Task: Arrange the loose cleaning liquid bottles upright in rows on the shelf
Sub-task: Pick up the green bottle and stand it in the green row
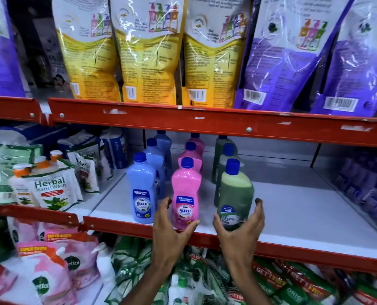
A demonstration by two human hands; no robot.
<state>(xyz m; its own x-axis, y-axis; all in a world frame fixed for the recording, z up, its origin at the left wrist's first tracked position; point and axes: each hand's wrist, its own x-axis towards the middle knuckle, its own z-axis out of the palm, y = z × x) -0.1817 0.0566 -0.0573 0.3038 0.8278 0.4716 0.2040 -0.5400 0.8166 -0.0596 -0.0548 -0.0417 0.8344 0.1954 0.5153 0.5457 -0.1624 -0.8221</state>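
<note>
Three rows of upright blue-capped bottles stand on the white middle shelf [293, 216]: blue on the left, pink in the middle, green on the right. My left hand [170, 230] cups the base of the front pink bottle [185, 190], fingers on its left side, thumb across its lower right corner. My right hand [240, 232] wraps the base of the front green bottle [236, 194], which leans slightly to the right at the shelf's front edge. The front blue bottle [141, 190] stands free just left of my left hand.
A red shelf rail [293, 249] runs along the front edge, and another red rail [205, 122] hangs low overhead. Herbal hand wash pouches [51, 190] crowd the shelf to the left. Yellow and purple refill pouches [150, 51] stand above. Packets fill the shelf below.
</note>
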